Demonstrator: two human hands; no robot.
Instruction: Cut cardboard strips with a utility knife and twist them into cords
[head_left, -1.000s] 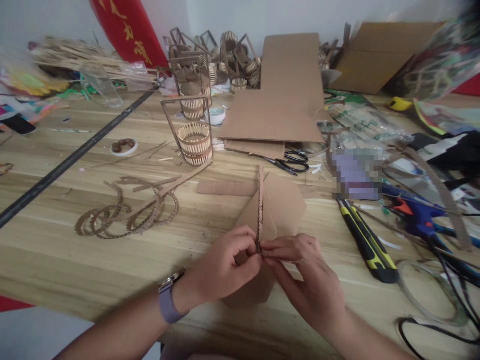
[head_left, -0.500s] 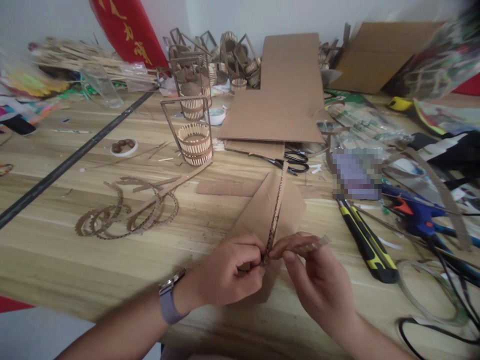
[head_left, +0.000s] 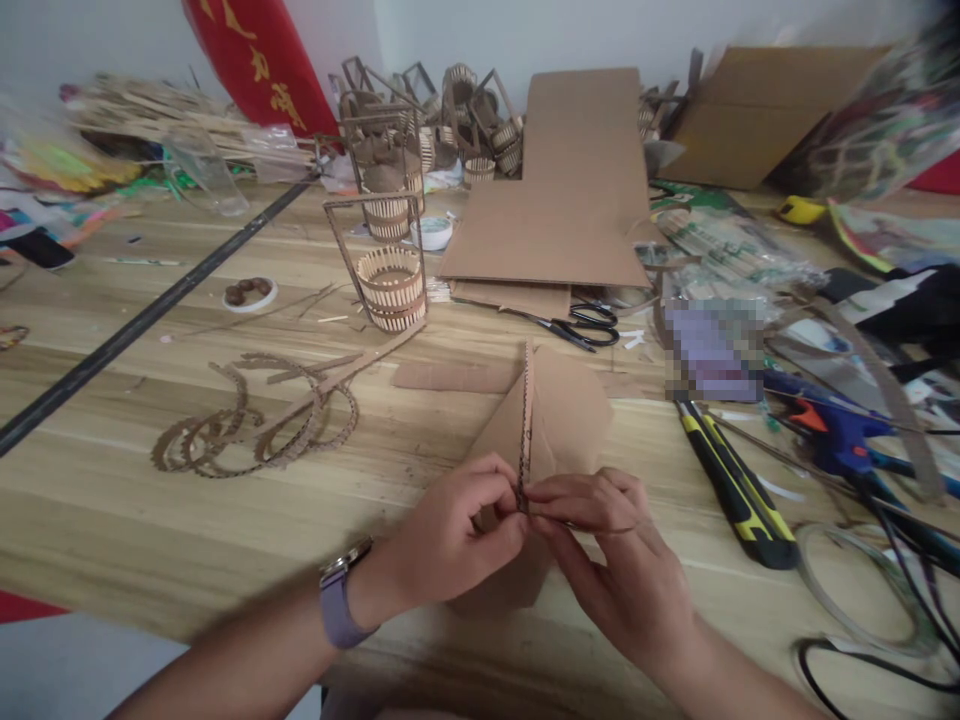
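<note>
My left hand (head_left: pixel 450 540) and my right hand (head_left: pixel 611 560) meet near the table's front edge, both pinched on the near end of a brown corrugated cardboard piece (head_left: pixel 559 415). The piece stands on edge, its fluted rim running away from me between the fingertips. A purple-strapped watch (head_left: pixel 337 600) sits on my left wrist. Under the hands another part of the cardboard lies flat on the wooden table (head_left: pixel 112 500).
Curled cardboard strips (head_left: pixel 247 425) lie to the left. A stick basket in a frame (head_left: pixel 386 270), black scissors (head_left: pixel 589 322), a large cardboard sheet (head_left: pixel 562 200), a yellow-black utility knife (head_left: pixel 739 490), a blue glue gun (head_left: pixel 832 430) and a tape ring (head_left: pixel 862 590) surround the hands.
The cardboard's raised edge, tilted right half a second ago, stands nearly upright again. My right fingers have closed back against the left ones at its near end.
</note>
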